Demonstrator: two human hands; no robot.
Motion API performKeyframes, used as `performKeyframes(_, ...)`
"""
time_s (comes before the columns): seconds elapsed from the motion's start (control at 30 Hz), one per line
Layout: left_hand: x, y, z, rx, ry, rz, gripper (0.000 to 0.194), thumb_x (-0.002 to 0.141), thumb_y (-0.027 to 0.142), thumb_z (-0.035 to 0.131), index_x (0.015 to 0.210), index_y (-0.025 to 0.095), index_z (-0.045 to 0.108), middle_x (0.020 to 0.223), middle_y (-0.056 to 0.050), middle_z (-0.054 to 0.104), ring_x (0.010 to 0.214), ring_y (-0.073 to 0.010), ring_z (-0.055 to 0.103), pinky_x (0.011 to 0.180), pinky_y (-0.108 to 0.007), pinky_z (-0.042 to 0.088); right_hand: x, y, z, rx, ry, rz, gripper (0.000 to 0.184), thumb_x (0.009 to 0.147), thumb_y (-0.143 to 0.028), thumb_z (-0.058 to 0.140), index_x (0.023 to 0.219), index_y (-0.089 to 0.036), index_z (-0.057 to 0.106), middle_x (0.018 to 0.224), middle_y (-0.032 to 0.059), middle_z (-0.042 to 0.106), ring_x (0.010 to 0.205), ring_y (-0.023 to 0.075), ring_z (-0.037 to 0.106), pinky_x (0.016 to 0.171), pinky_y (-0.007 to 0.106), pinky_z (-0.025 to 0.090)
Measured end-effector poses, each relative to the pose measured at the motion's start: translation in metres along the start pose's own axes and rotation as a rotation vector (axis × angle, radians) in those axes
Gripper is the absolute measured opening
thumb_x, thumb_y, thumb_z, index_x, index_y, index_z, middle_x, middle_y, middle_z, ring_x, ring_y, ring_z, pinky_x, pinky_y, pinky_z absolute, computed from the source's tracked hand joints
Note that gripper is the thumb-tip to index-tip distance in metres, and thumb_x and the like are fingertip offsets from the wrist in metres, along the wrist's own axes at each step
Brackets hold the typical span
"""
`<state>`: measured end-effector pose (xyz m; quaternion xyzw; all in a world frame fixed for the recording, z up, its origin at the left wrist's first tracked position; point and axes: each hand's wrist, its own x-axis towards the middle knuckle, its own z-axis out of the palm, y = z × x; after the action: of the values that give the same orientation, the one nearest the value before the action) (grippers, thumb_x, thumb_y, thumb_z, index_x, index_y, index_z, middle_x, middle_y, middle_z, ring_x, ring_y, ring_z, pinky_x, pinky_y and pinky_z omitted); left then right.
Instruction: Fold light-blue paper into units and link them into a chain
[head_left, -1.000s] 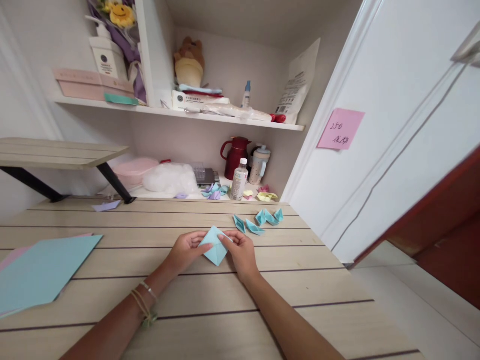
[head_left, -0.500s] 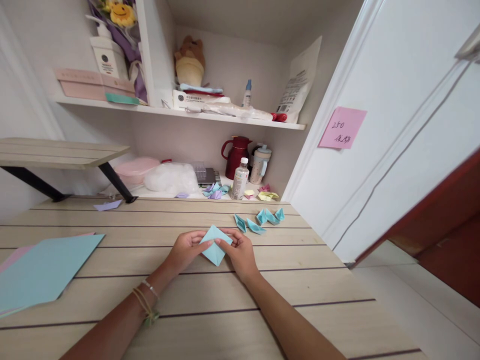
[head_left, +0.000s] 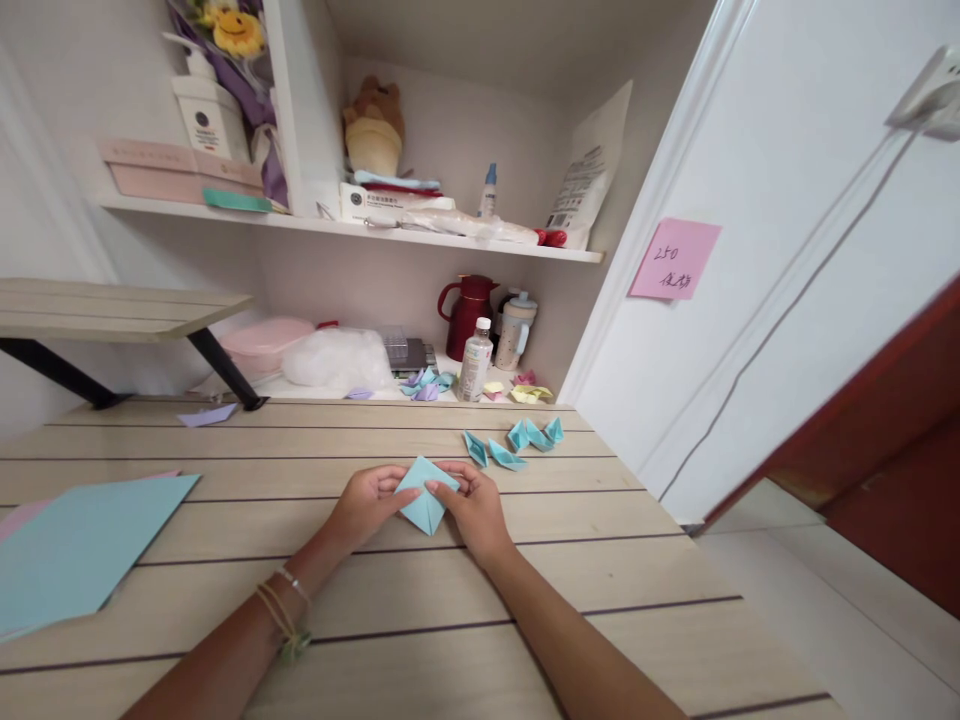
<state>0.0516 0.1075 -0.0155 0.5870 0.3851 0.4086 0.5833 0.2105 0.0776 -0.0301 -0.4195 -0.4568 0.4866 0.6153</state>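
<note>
A light-blue piece of folded paper (head_left: 427,512), diamond-shaped with a crease down its middle, is held between both hands just above the table. My left hand (head_left: 373,500) grips its left corner, thumb on the front face and fingers behind. On the right corner my right hand (head_left: 474,505) does the same, its thumb close to the middle. The fingers behind the paper are partly hidden. Beyond my right hand several small blue folded paper boats (head_left: 508,455) sit on the table.
A stack of coloured paper sheets (head_left: 97,550) lies at the left of the slatted table (head_left: 600,640). A small raised shelf (head_left: 112,310) stands behind it. Along the back are a plastic bottle (head_left: 475,365), a red jug (head_left: 470,310) and more folded paper pieces (head_left: 427,384).
The whole view has shifted slightly, so everything sits a little further left and lower. Both hands keep their hold on the paper, with the thumbs barely moved.
</note>
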Motion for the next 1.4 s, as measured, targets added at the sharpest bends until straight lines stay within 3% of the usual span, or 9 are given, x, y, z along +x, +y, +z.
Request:
performKeyframes(0.37, 0.002, 0.003, -0.005, -0.105, 0.011, -0.098, 0.040, 0.058, 0.032, 0.074, 0.092, 0.013, 0.064, 0.083, -0.009, 0.072, 0.073, -0.0218, 0.066, 0.067, -0.033, 0.051, 0.003, -0.004, -0.001, 0.143, -0.065, 0.066, 0.048, 0.067, -0.055, 0.060, 0.096, -0.017, 0.066, 0.071, 0.0034, 0.065, 0.066, 0.0178, 0.058, 0.062, 0.030, 0.047)
performKeyframes(0.53, 0.000, 0.005, -0.006, -0.125, -0.008, -0.131, 0.040, 0.060, 0.033, 0.073, 0.093, 0.012, 0.064, 0.093, -0.012, 0.070, 0.079, -0.0223, 0.066, 0.071, -0.033, 0.051, 0.003, -0.001, -0.002, 0.193, -0.002, 0.076, 0.049, 0.069, -0.051, 0.060, 0.104, -0.017, 0.061, 0.076, 0.0029, 0.063, 0.067, 0.0148, 0.056, 0.064, 0.028, 0.047)
performKeyframes(0.73, 0.004, 0.001, -0.008, -0.206, 0.022, -0.075, 0.032, 0.063, 0.032, 0.071, 0.086, 0.013, 0.061, 0.081, -0.009, 0.071, 0.074, -0.0201, 0.066, 0.074, -0.034, 0.051, 0.001, -0.003, 0.000, 0.180, 0.010, 0.020, 0.060, 0.067, -0.044, 0.066, 0.120, -0.020, 0.049, 0.070, 0.0010, 0.062, 0.066, 0.0156, 0.058, 0.067, 0.031, 0.048)
performKeyframes(0.8, 0.006, 0.000, -0.009, -0.257, 0.041, -0.053, 0.029, 0.065, 0.031, 0.070, 0.085, 0.013, 0.059, 0.080, -0.008, 0.070, 0.073, -0.0196, 0.066, 0.075, -0.035, 0.050, -0.001, -0.007, 0.001, 0.097, -0.045, -0.010, 0.060, 0.061, -0.040, 0.072, 0.115, -0.020, 0.053, 0.081, 0.0039, 0.065, 0.075, 0.0191, 0.060, 0.071, 0.033, 0.048)
performKeyframes(0.9, 0.006, 0.000, -0.007, -0.283, 0.044, -0.028, 0.031, 0.067, 0.032, 0.069, 0.089, 0.014, 0.056, 0.079, -0.008, 0.070, 0.074, -0.0209, 0.066, 0.074, -0.036, 0.051, -0.004, -0.010, 0.004, -0.099, -0.154, -0.037, 0.039, 0.060, -0.036, 0.072, 0.093, -0.017, 0.064, 0.083, 0.0064, 0.066, 0.078, 0.0219, 0.061, 0.069, 0.032, 0.049)
performKeyframes(1.03, 0.006, 0.001, -0.003, -0.208, 0.062, 0.044, 0.031, 0.066, 0.033, 0.069, 0.088, 0.013, 0.059, 0.078, -0.006, 0.068, 0.073, -0.0187, 0.064, 0.069, -0.030, 0.050, -0.006, -0.010, 0.005, -0.226, 0.023, -0.154, 0.020, 0.069, -0.034, 0.063, 0.079, -0.016, 0.064, 0.077, 0.0051, 0.066, 0.074, 0.0195, 0.061, 0.062, 0.028, 0.048)
performKeyframes(1.2, 0.007, -0.002, -0.002, -0.058, 0.022, 0.029, 0.030, 0.065, 0.037, 0.067, 0.082, 0.013, 0.061, 0.043, 0.005, 0.052, 0.037, -0.0088, 0.048, 0.045, -0.022, 0.044, -0.007, -0.008, 0.005, -0.348, 0.084, -0.301, 0.015, 0.075, -0.030, 0.056, 0.081, -0.018, 0.063, 0.079, 0.0042, 0.066, 0.075, 0.0181, 0.061, 0.058, 0.025, 0.048)
performKeyframes(1.27, 0.008, -0.003, -0.003, -0.092, 0.015, -0.012, 0.037, 0.065, 0.038, 0.067, 0.091, 0.013, 0.059, 0.047, 0.003, 0.057, 0.039, -0.0099, 0.051, 0.046, -0.023, 0.045, -0.009, -0.008, 0.004, -0.430, 0.095, -0.383, 0.015, 0.078, -0.027, 0.052, 0.084, -0.018, 0.063, 0.080, 0.0039, 0.067, 0.074, 0.0172, 0.061, 0.059, 0.025, 0.048)
performKeyframes(1.4, 0.008, -0.004, -0.003, -0.269, 0.122, -0.016, 0.047, 0.067, 0.041, 0.065, 0.105, 0.016, 0.053, 0.068, -0.003, 0.066, 0.056, -0.0153, 0.062, 0.060, -0.029, 0.049, -0.015, -0.009, 0.004, -0.733, 0.060, -0.638, 0.020, 0.079, -0.018, 0.050, 0.091, -0.023, 0.065, 0.082, 0.0035, 0.067, 0.075, 0.0173, 0.059, 0.068, 0.029, 0.048)
